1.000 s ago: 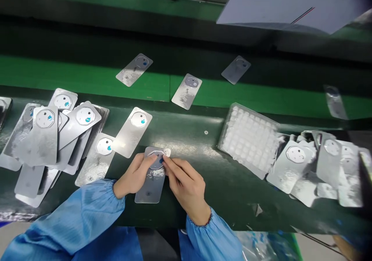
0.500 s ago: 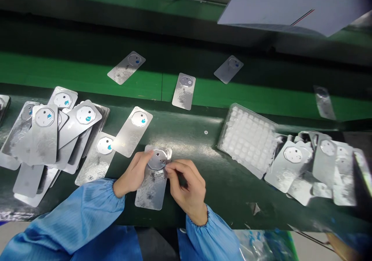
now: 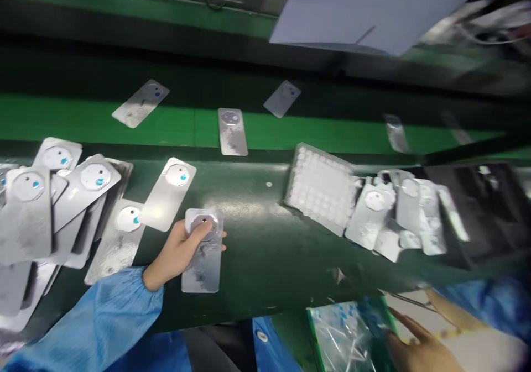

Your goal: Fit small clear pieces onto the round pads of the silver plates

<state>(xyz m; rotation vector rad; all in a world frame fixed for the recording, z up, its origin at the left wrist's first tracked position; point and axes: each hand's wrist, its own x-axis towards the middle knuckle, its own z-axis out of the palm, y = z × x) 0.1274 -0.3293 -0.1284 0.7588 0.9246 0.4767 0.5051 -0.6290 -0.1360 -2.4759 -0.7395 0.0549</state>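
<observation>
My left hand (image 3: 176,253) is closed round a silvery phone back cover (image 3: 202,272), thumb on the round camera area and fingertips showing past its right edge. Low at the right, my right hand (image 3: 423,352) is slightly blurred, its fingers stretched out and apart beside a clear plastic bag (image 3: 352,339) with blue bits in it. I see nothing held between those fingers. Close to my left hand lies another cover (image 3: 166,198) with a white round patch and blue tab, overlapping a second such cover (image 3: 118,245).
A pile of covers (image 3: 31,211) lies at left. On the right, a clear tray of white pieces (image 3: 319,187) sits against more covers (image 3: 371,220). Several covers, including one (image 3: 233,134), rest on the green belt (image 3: 178,120). Another person's blue sleeve (image 3: 489,305) enters at lower right.
My right hand has left the cover's camera area and moved to the lower right, by the plastic bag. My left hand keeps the cover. The view has swung right.
</observation>
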